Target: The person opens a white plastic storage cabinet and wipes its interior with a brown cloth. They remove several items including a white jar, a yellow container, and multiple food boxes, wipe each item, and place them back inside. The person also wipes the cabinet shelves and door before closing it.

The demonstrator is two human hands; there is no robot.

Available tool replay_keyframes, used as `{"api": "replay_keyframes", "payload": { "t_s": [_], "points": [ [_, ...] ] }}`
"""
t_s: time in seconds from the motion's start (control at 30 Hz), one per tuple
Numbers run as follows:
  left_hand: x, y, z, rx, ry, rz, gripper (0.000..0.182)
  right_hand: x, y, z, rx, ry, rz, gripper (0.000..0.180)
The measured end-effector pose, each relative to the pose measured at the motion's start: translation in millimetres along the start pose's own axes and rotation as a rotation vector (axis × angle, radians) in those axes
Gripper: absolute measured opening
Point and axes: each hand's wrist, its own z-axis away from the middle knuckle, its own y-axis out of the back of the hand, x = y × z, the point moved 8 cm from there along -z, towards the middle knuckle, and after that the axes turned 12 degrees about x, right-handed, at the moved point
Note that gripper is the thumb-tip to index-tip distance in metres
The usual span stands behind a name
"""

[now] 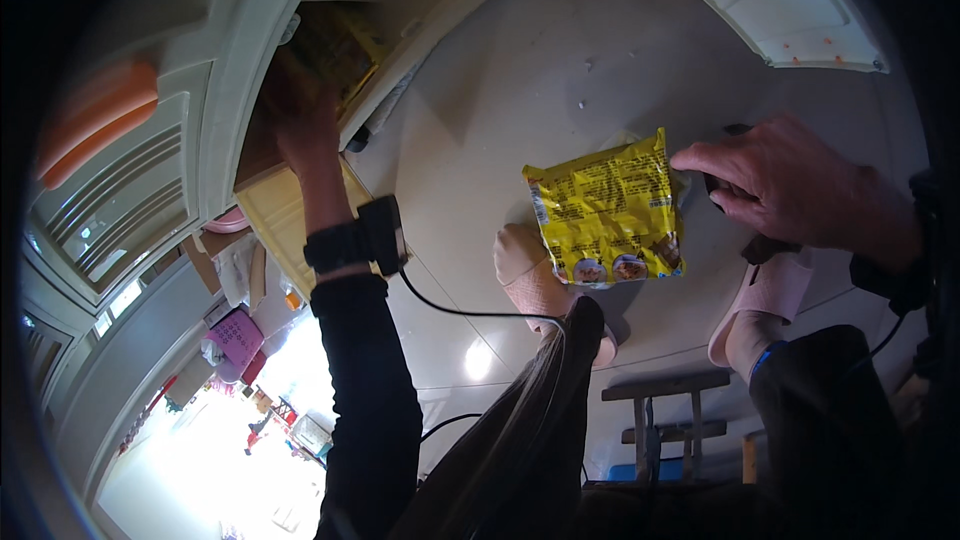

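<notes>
My left hand (309,124) reaches into an open cabinet or drawer space at the upper left. Its fingers are in shadow near a yellow package (341,52), and whether they grip anything is hidden. A yellow plastic food packet (609,214) with printed writing and pictures of bowls lies between my feet, partly over one foot. My right hand (750,169) is at the packet's right edge, forefinger extended towards its upper right corner. Below the fingers is a dark object (718,186), partly covered by the hand; I cannot tell whether the hand holds it.
A white cabinet door (161,165) with an orange handle (101,120) stands at left. A white panel (795,0) lies at upper right. Small white bits are on the tiled floor (510,90). Pink slippers (776,285), a wooden stool (667,390) and a black cable (465,313) are near my legs.
</notes>
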Motion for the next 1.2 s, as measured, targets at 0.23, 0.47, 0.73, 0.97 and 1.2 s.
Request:
{"api": "replay_keyframes", "payload": {
  "t_s": [0.23,0.47,0.73,0.97,1.2],
  "points": [
    [-30,-14,-44,-0.017,-0.263,-0.048,0.091,5,1,9,0.060,0.063,-0.003,0.026],
    [19,35,-19,0.172,0.241,0.532,0.070,4,2,3,0.063,0.063,0.005,0.020],
    [80,48,133,-0.102,0.619,0.277,0.073,-8,16,-3,0.153,0.125,0.005,0.016],
    [140,55,218,-0.453,0.174,0.295,0.092,0,26,-1,0.110,0.021,0.015,0.019],
    [195,45,244,-0.744,-0.486,0.390,0.081,8,33,-1,0.068,-0.030,0.093,0.023]
  ]
}}
